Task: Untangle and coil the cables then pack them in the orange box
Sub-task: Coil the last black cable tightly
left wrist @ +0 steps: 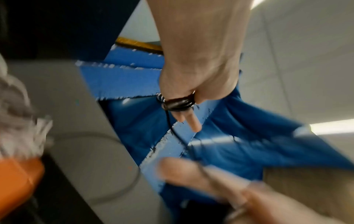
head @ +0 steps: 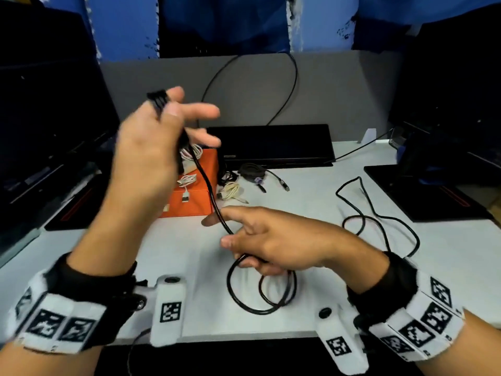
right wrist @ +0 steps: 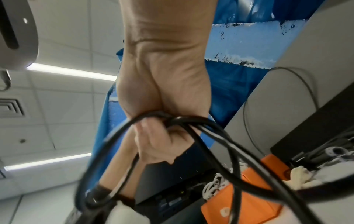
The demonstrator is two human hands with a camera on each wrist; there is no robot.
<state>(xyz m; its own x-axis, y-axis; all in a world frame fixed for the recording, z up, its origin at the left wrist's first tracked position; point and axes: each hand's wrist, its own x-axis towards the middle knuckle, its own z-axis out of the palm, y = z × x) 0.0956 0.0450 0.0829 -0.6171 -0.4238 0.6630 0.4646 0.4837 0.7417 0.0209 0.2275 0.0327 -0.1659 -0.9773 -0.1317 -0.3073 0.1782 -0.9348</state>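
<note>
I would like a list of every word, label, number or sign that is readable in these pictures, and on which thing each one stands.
No text can be read in any view.
Wrist bands: black-and-white square code markers only, no letters.
White camera mounts: the same kind of marker, no words.
Orange box: a small pale round mark, too blurred to read.
Black device: a small label on its front edge, too small to read.

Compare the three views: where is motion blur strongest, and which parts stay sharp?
Head view: left hand smeared, the desk crisp. Left wrist view: blurriest overall, only the black cable wound on the fingers fairly sharp. Right wrist view: right hand sharp, cable loops streaked.
</note>
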